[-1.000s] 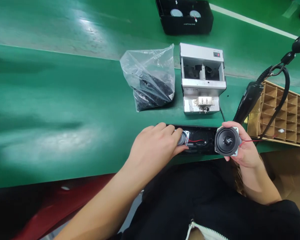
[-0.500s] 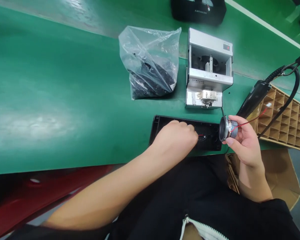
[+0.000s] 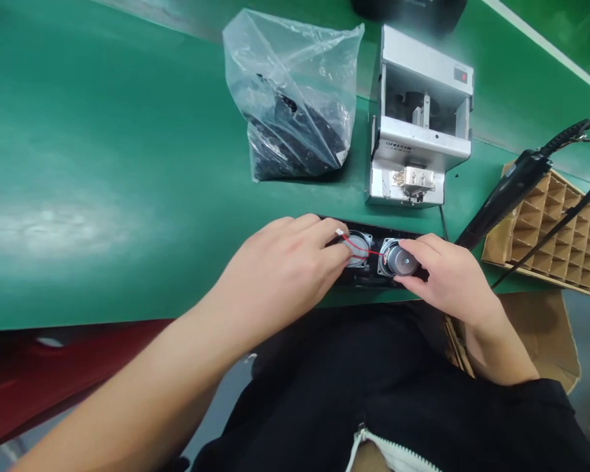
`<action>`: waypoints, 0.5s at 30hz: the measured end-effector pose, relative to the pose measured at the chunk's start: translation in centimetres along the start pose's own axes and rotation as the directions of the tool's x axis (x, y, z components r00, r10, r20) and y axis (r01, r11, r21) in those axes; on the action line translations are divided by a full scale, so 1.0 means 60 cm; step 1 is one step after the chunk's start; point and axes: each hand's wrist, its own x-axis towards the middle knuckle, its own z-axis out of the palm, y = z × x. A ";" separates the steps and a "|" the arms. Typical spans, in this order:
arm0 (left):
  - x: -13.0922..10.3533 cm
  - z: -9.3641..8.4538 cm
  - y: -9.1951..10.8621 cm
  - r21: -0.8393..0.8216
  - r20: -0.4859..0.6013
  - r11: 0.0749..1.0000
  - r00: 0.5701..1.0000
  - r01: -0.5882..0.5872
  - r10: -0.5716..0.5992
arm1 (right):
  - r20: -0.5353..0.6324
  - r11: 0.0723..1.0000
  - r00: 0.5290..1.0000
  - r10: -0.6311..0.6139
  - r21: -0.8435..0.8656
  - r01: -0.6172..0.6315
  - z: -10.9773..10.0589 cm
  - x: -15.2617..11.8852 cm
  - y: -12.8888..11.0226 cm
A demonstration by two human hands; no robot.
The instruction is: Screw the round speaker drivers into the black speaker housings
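A long black plastic housing (image 3: 364, 280) lies at the table's front edge, partly covered by my hands. Two round metal speakers with square frames sit in it side by side, magnets facing up. My left hand (image 3: 290, 262) is closed at the left side of the left speaker (image 3: 358, 248), its fingertips on that rim. A white connector (image 3: 339, 232) on a thin red wire (image 3: 368, 252) lies against those fingers; the wire runs across to the right speaker (image 3: 403, 261). My right hand (image 3: 447, 275) grips the right speaker between thumb and fingers.
Behind the housing stand a clear bag (image 3: 295, 111) of small black parts and a silver screw feeder (image 3: 420, 124). At right, a black electric screwdriver (image 3: 511, 190) hangs by a cable over a divided cardboard box (image 3: 545, 229). An open carton (image 3: 545, 334) is below.
My right hand has brought its speaker left and down into the housing, magnet up. My left hand has shifted left, and another speaker now shows beside its fingers.
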 end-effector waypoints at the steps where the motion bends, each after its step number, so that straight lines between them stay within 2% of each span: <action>1: -0.002 0.003 0.001 -0.011 0.001 1.000 1.000 0.013 -0.013 | 0.027 0.999 1.000 -0.005 -0.044 0.006 0.000 0.004 -0.002; 7: -0.004 0.003 0.010 -0.045 0.050 0.998 0.998 0.045 -0.043 | 0.183 0.972 0.983 -0.024 -0.225 0.065 -0.006 0.019 -0.011; 15: 0.011 -0.001 0.016 -0.082 0.101 0.987 0.987 0.136 -0.128 | 0.282 0.952 0.960 -0.004 -0.292 0.090 -0.012 0.028 -0.015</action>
